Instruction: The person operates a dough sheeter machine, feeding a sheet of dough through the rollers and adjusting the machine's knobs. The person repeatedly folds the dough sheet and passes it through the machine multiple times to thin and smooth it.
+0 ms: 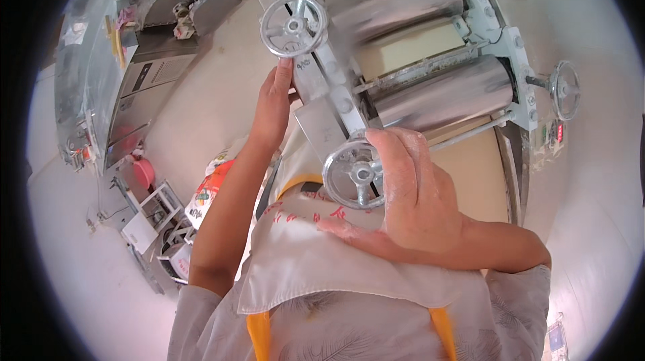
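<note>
Head view looks down on a roller machine (430,92) with steel rollers and pale dough sheet between them, filling the 12 to 2 o'clock area. The right hand (410,193), dusted with flour, lies over the near handwheel (354,174) at centre, fingers (396,159) curled around its rim, gripping it. The left hand (274,102) reaches toward 11 o'clock; its extended fingertips touch the lower rim of the far handwheel (293,25), not closed around it. A printed sack (208,193) stands at 8 o'clock on the floor; its contents are hidden.
</note>
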`<state>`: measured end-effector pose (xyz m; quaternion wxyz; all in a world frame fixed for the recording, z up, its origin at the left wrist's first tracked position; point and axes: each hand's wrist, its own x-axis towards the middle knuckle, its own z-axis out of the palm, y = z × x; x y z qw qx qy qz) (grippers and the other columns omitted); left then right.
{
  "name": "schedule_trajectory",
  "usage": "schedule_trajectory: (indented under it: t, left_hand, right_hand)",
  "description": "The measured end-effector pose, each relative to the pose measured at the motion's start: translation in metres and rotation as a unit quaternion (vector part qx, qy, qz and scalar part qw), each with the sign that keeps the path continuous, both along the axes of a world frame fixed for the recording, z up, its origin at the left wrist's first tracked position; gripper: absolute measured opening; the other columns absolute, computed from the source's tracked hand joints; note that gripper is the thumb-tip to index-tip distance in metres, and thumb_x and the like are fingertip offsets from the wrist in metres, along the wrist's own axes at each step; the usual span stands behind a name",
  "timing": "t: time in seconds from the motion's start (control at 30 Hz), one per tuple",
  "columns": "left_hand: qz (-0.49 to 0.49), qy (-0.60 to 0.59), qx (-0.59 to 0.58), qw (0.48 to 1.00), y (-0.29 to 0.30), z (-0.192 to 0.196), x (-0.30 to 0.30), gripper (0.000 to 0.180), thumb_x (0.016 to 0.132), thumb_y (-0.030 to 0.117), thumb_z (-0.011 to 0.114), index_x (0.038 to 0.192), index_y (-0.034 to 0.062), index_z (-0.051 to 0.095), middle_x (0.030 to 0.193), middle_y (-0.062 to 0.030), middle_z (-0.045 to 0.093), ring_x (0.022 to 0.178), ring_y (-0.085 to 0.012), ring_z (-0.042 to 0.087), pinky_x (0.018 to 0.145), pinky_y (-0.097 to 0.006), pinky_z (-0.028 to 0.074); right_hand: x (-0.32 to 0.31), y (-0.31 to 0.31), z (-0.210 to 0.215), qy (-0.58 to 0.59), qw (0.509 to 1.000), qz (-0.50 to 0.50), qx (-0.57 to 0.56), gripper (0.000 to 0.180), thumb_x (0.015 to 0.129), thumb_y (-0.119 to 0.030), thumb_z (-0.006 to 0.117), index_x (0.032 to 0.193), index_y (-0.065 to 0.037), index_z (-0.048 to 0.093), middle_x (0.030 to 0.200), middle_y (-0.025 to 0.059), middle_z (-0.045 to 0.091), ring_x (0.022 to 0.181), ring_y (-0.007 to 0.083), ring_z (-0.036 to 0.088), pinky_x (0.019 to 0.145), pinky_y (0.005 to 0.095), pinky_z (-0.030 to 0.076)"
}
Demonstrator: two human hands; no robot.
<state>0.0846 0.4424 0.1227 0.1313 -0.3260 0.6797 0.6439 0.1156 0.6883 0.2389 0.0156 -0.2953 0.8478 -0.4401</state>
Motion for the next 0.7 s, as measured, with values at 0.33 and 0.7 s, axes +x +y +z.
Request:
schedule_trajectory:
  t: [0.33,0.7]
  left_hand:
    - [0.01,-0.008,-0.001,1.0,-0.002,-0.004,0.003,0.059,0.109,0.057,0.044,0.126,0.0033,0.063,0.101,-0.0021,0.061,0.087,-0.0111,0.055,0.081,-0.028,0.046]
    - [0.006,0.007,0.027,1.0,-0.008,-0.013,0.005,0.058,0.111,0.053,0.043,0.132,0.0008,0.057,0.111,-0.0048,0.058,0.098,-0.0144,0.055,0.089,-0.032,0.047]
  right_hand:
    - [0.01,-0.026,-0.02,-0.013,0.997,-0.074,0.008,0.085,0.069,-0.039,0.092,0.125,0.008,0.05,0.106,0.0178,0.056,0.066,0.0223,0.059,0.045,0.0317,0.046]
    - [0.007,-0.029,-0.033,0.02,0.995,-0.086,-0.045,0.079,0.068,-0.031,0.092,0.121,0.011,0.051,0.099,0.0195,0.058,0.062,0.0221,0.061,0.043,0.0311,0.046]
